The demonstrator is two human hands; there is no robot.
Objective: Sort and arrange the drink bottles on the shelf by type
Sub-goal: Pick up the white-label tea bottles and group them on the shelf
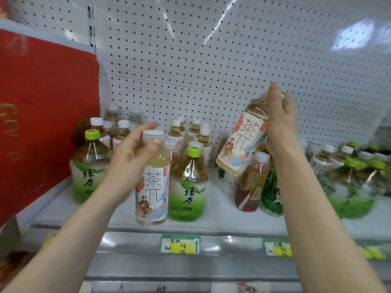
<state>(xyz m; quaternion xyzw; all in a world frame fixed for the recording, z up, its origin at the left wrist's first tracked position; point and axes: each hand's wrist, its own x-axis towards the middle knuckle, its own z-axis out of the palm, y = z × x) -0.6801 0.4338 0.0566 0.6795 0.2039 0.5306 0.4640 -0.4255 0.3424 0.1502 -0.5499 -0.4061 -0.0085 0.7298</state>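
My left hand (131, 157) curls round the shoulder of a white-labelled tea bottle (152, 187) that stands upright at the front of the shelf (222, 223). My right hand (281, 125) grips the neck of a second tea bottle of the same kind (241, 142), lifted and tilted above the shelf. Two green-tea bottles with lime caps stand nearby, one on the left (88, 166) and one beside the upright tea bottle (189, 187). A red-labelled bottle (251, 182) and a dark green one (271, 191) stand below the lifted bottle.
Several white-capped bottles (190, 132) crowd the back of the shelf against the pegboard wall (211, 60). More green-tea bottles (355, 176) fill the right side. A red panel (42, 115) bounds the left. Price tags (180, 244) hang on the shelf's front rail.
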